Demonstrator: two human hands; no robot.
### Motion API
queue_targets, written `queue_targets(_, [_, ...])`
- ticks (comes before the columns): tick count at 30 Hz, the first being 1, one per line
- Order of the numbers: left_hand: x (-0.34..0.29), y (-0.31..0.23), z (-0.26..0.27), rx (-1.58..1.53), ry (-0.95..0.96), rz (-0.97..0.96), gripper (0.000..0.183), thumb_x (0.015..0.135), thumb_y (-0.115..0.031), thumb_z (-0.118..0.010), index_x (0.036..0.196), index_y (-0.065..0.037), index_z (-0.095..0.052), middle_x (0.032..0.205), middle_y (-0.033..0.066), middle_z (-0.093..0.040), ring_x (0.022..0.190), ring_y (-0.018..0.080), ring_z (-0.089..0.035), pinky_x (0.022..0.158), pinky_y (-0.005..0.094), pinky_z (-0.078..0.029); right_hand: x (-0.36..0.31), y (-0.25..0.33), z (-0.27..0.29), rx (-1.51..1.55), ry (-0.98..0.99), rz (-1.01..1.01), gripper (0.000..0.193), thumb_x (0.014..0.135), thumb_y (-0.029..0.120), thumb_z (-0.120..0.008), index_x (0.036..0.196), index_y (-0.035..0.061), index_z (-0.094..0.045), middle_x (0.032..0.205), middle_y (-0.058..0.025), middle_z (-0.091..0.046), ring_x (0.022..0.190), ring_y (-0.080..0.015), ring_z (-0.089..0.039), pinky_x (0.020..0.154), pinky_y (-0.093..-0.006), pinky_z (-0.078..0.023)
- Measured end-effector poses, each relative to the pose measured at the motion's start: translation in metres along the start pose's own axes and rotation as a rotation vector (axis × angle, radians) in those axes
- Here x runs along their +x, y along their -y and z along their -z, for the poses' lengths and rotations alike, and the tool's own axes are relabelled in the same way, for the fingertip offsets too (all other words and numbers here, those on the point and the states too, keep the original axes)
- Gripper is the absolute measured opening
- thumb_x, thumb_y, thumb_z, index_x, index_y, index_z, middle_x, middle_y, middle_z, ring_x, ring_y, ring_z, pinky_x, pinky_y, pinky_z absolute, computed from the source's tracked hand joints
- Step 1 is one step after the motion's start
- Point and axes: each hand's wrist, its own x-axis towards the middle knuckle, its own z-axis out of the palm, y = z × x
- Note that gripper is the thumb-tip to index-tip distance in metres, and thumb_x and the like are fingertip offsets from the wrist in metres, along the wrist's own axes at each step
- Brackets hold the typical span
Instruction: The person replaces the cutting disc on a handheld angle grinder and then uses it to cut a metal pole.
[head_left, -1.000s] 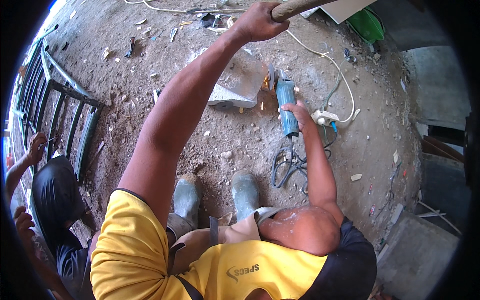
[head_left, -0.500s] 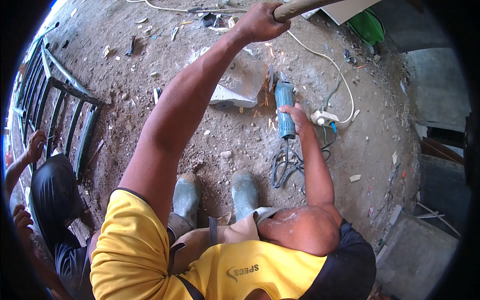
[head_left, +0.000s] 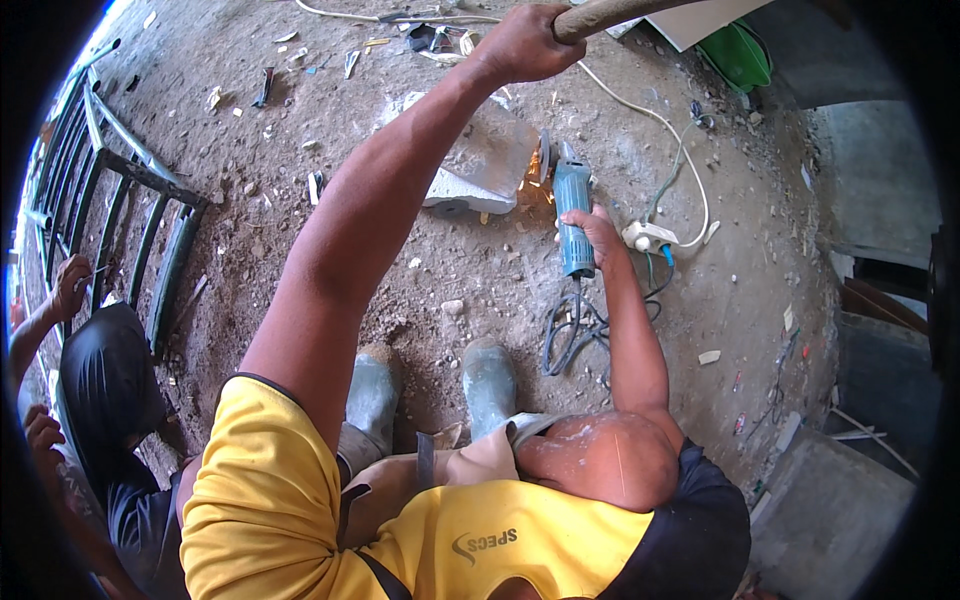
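Note:
My right hand (head_left: 598,236) is wrapped round the body of a teal angle grinder (head_left: 573,195), held low above the ground. Its disc (head_left: 545,155) stands at the right side of a pale block (head_left: 465,192), with orange sparks flying there; what exactly the disc touches is too blurred to tell. At the top of the view my left hand (head_left: 530,45) grips a thick brownish pole (head_left: 612,12), which runs off to the upper right. My left forearm hides part of the block. The grinder's dark cord (head_left: 570,340) lies coiled below it.
A white power socket (head_left: 648,237) with a pale cable lies right of the grinder. A dark metal frame (head_left: 120,175) leans at the left, where another person's hand (head_left: 72,285) shows. My rubber boots (head_left: 489,385) stand on littered dirt. A green bag (head_left: 735,55) is upper right.
The grinder has shifted very slightly to the right in my right hand, and the sparks at its disc are brighter. My left hand keeps its grip on the pole.

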Motion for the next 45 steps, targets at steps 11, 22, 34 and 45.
queue_targets(11, [-0.001, -0.004, 0.0, -0.06, -0.014, -0.011, 0.027, 0.081, -0.015, -0.06, 0.104, -0.002, -0.067, 0.081, 0.0212, -0.068, 0.08, 0.0307, -0.07, 0.072, 0.0411, -0.053, 0.005, 0.001, 0.004, -0.015, -0.061, 0.017, 0.053, 0.075, 0.012, -0.074, 0.118, -0.0035, -0.047, 0.09, -0.0168, -0.064, 0.065, -0.0268, -0.068, 0.058, -0.04, -0.059])
queue_targets(22, [0.0, 0.001, -0.001, -0.054, -0.02, -0.039, 0.029, 0.081, -0.014, -0.06, 0.107, -0.003, -0.066, 0.082, 0.0208, -0.069, 0.08, 0.0299, -0.07, 0.072, 0.0408, -0.053, 0.006, 0.0, 0.004, 0.008, -0.022, 0.012, 0.056, 0.074, 0.013, -0.074, 0.121, -0.0033, -0.047, 0.091, -0.0167, -0.064, 0.065, -0.0267, -0.068, 0.059, -0.0403, -0.059])
queue_targets(34, [0.0, -0.003, 0.001, -0.007, -0.011, -0.016, 0.027, 0.081, -0.014, -0.059, 0.106, -0.004, -0.066, 0.082, 0.0214, -0.068, 0.08, 0.0328, -0.07, 0.072, 0.0419, -0.053, 0.001, -0.007, 0.001, 0.027, -0.018, -0.007, 0.047, 0.075, 0.014, -0.073, 0.112, -0.0062, -0.052, 0.088, -0.0164, -0.065, 0.063, -0.027, -0.068, 0.057, -0.0402, -0.058])
queue_targets(45, [0.0, -0.001, -0.001, -0.013, -0.025, -0.029, 0.024, 0.081, -0.015, -0.06, 0.101, -0.002, -0.066, 0.079, 0.0228, -0.067, 0.079, 0.0343, -0.07, 0.071, 0.0429, -0.052, -0.001, -0.002, -0.002, 0.011, 0.001, -0.007, 0.046, 0.075, 0.015, -0.074, 0.11, -0.0052, -0.053, 0.087, -0.0158, -0.065, 0.063, -0.0265, -0.068, 0.056, -0.0391, -0.058])
